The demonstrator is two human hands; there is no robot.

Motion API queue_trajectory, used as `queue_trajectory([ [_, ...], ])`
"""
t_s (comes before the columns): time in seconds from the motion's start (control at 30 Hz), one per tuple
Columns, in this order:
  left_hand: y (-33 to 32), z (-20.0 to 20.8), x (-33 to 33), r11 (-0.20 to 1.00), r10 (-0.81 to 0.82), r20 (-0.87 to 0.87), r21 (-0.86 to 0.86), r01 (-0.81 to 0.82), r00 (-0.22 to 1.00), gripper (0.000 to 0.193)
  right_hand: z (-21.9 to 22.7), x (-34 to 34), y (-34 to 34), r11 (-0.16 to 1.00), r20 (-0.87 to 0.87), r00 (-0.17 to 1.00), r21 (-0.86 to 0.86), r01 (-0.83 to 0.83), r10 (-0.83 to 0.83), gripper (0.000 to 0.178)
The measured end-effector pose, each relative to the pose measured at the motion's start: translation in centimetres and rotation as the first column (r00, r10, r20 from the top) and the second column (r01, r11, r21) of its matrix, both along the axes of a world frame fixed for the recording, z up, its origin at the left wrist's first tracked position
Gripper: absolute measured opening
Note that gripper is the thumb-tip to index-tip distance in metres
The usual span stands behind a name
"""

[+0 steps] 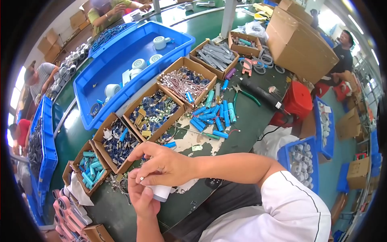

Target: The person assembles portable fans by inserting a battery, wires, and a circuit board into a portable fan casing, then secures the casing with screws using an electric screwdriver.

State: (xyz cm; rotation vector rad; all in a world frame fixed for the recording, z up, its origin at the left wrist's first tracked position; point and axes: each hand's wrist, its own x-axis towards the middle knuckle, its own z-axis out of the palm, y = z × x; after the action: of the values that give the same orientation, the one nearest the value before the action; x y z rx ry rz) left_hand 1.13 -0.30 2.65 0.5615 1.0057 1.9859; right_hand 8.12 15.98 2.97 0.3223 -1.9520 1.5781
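Observation:
My left hand point(144, 199) is wrapped round a white rounded plastic housing point(162, 191) with a grey end, low over the green table. Above it my right hand point(167, 164) is closed, its thumb and fingers pinched together. Between the fingertips shows a tiny white piece point(142, 178), perhaps a connector; it is too small to be sure. My right hand and fingers cover most of the housing's top. Just beyond my hands stand a carton of small blue circuit boards point(117, 150) and a carton of mixed boards point(141, 128).
Blue cylindrical battery cells point(209, 115) lie loose beside green-handled pliers point(246, 94) and a black electric screwdriver point(260, 92). A blue tray point(86, 82) holding white fan housings stands behind the cartons. Pink and grey parts point(66, 207) lie at left. Other people work across the table.

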Motion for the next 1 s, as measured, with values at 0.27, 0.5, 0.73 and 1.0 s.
queue_trajectory([
  [0.27,-0.4,-1.8,-0.2,0.992,0.103,-0.084,-0.066,-0.109,0.991,0.029,0.0,0.0,0.4,0.997,-0.018,1.0,0.079,-0.013,0.014,0.029],
  [0.5,-1.1,-2.5,-0.1,0.991,0.135,-0.132,0.015,-0.134,0.982,0.033,0.8,-0.2,0.6,0.989,0.065,0.987,-0.001,-0.146,0.146,0.025],
  [0.73,0.1,-1.9,0.4,0.999,0.049,-0.613,0.033,-0.037,0.789,0.013,1.6,0.2,3.7,0.907,0.185,0.975,-0.378,0.184,-0.12,0.02],
  [1.0,0.0,-0.6,2.0,0.939,-0.13,-0.738,0.123,0.321,0.663,0.013,0.7,-1.6,1.7,0.949,0.271,0.937,0.28,0.142,-0.22,0.017],
])
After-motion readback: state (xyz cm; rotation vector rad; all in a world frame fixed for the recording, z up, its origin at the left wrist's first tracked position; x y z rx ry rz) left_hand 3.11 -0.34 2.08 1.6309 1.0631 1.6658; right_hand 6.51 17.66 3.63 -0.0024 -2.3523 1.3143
